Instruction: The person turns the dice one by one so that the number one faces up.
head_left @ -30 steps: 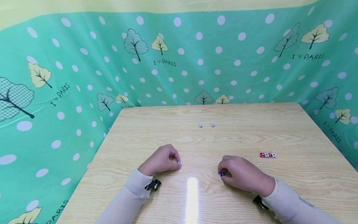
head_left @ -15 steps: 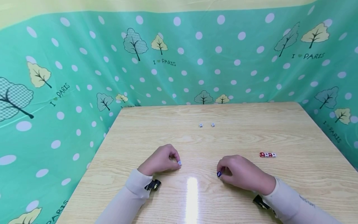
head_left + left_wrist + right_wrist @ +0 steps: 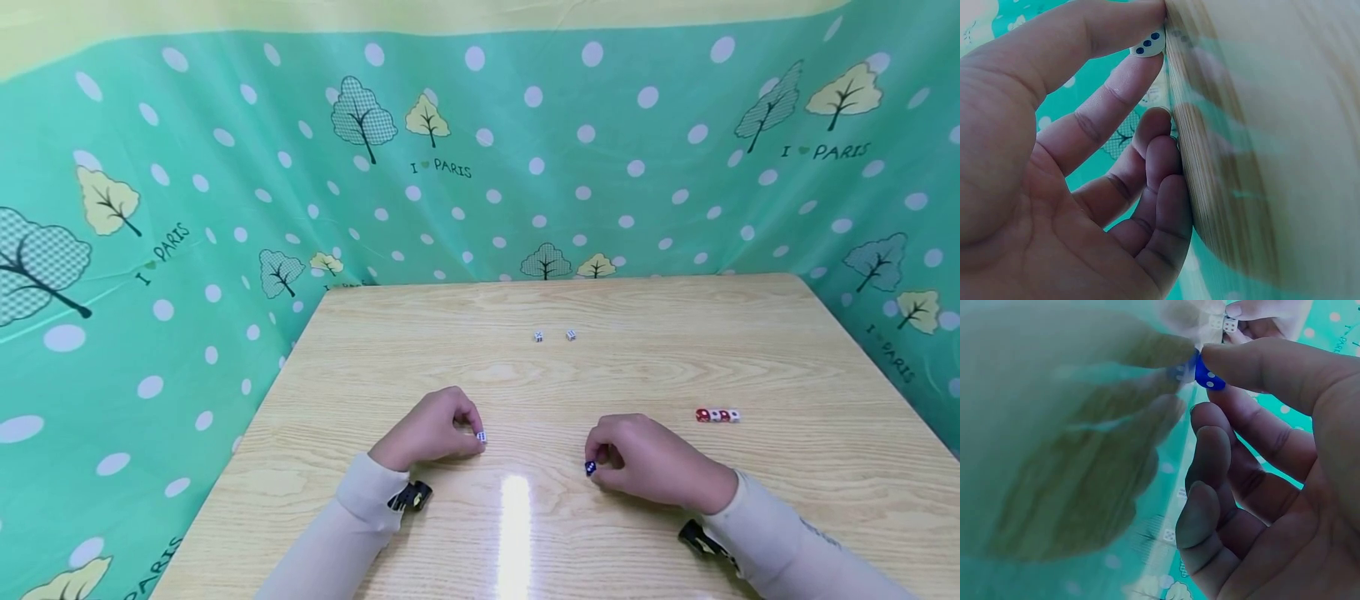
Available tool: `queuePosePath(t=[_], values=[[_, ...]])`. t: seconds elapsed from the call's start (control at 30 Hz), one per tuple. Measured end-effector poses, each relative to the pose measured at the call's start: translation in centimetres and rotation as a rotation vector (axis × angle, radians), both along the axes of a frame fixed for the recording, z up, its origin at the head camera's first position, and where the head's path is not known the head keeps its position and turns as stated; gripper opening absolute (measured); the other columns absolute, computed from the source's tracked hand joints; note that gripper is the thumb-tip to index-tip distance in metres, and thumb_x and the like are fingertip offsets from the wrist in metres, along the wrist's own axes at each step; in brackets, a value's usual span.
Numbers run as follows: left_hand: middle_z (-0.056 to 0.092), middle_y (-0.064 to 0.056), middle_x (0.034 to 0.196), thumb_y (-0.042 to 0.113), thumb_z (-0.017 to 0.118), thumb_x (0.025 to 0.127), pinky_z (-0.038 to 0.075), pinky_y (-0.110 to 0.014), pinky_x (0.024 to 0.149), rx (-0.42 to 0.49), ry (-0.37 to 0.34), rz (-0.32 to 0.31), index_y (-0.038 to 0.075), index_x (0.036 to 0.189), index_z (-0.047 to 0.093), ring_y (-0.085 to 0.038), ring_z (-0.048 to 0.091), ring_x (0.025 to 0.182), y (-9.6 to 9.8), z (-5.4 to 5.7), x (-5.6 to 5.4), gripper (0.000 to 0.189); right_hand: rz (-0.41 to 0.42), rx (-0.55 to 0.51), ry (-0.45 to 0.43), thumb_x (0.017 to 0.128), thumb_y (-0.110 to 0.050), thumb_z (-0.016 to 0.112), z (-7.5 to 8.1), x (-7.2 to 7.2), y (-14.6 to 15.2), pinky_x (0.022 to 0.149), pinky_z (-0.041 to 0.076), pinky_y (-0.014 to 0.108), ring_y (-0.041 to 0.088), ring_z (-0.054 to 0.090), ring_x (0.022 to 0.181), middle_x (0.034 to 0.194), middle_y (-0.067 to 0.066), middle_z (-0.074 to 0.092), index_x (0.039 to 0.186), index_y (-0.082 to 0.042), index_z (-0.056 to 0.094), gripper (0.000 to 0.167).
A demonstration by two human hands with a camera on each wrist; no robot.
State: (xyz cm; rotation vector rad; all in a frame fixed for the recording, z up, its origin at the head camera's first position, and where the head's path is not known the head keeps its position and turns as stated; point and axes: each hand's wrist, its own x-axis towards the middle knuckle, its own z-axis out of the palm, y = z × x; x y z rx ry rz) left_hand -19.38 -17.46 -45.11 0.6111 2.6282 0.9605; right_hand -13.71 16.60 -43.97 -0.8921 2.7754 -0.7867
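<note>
On my head feed, both of the person's hands work low over a pale wood-grain tabletop (image 3: 420,342). The left hand (image 3: 433,429) pinches a small white cube die with dark pips (image 3: 482,437) between thumb and index finger, on the near left part of the surface. From the left wrist I see a face with three pips showing between those two digits, while the other fingers are bent toward the palm, close to the wood.

The right hand (image 3: 656,462), to the right and slightly nearer me, likewise has thumb and index finger together on a small dark-blue cube die with white pips (image 3: 590,468). I see that one sitting tilted in the grip. The right wrist feed puts it right against its reflection in the glossy top, so I can't tell whether it touches the wood. The two held dice are apart, with bare tabletop between them.

Farther off, near the middle, I have two loose white dice, a left one (image 3: 538,337) and a right one (image 3: 571,335), with a gap between them. Right of the right hand and a little farther away is a short straight row of red and white dice (image 3: 717,415), four in all, alternating from red at the left end. A green cloth with white dots and printed trees (image 3: 495,167) hangs behind the far edge.
</note>
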Motion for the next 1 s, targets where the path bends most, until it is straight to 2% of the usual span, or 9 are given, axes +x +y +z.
queuePosePath(t=[0.43, 0.67, 0.83, 1.0], values=[[0.064, 0.006, 0.094, 0.023, 0.089, 0.080, 0.045, -0.033, 0.078, 0.003, -0.002, -0.002, 0.027, 0.075, 0.072, -0.017, 0.056, 0.088, 0.04, 0.12, 0.05, 0.018, -0.005, 0.010, 0.000, 0.082, -0.016, 0.083, -0.05, -0.01, 0.03, 0.064, 0.045, 0.022, 0.004, 0.053, 0.070, 0.078, -0.014, 0.059, 0.084, -0.027, 0.067, 0.020], [0.063, 0.007, 0.094, 0.024, 0.088, 0.080, 0.046, -0.033, 0.078, -0.001, -0.003, 0.001, 0.027, 0.075, 0.071, -0.016, 0.055, 0.089, 0.02, -0.01, 0.11, 0.018, -0.028, 0.069, 0.055, 0.080, -0.026, 0.087, 0.28, 0.36, -0.16, 0.068, 0.046, 0.022, 0.002, 0.053, 0.073, 0.082, -0.018, 0.059, 0.094, -0.027, 0.071, 0.022], [0.064, 0.006, 0.094, 0.024, 0.088, 0.080, 0.046, -0.033, 0.078, 0.000, 0.001, -0.004, 0.027, 0.075, 0.071, -0.017, 0.056, 0.089, 0.01, 0.05, 0.06, 0.018, 0.045, 0.049, 0.089, 0.084, -0.019, 0.084, 0.41, 0.69, -0.57, 0.066, 0.046, 0.021, 0.000, 0.049, 0.072, 0.085, -0.015, 0.057, 0.097, -0.023, 0.073, 0.017], [0.064, 0.004, 0.094, 0.024, 0.089, 0.080, 0.046, -0.033, 0.077, -0.001, -0.004, 0.000, 0.026, 0.075, 0.071, -0.017, 0.056, 0.088, 0.01, 0.15, 0.08, 0.018, 0.101, 0.067, 0.144, 0.088, -0.013, 0.079, 0.32, 0.79, -0.85, 0.064, 0.045, 0.019, -0.002, 0.046, 0.070, 0.084, -0.014, 0.055, 0.093, -0.023, 0.072, 0.013]])
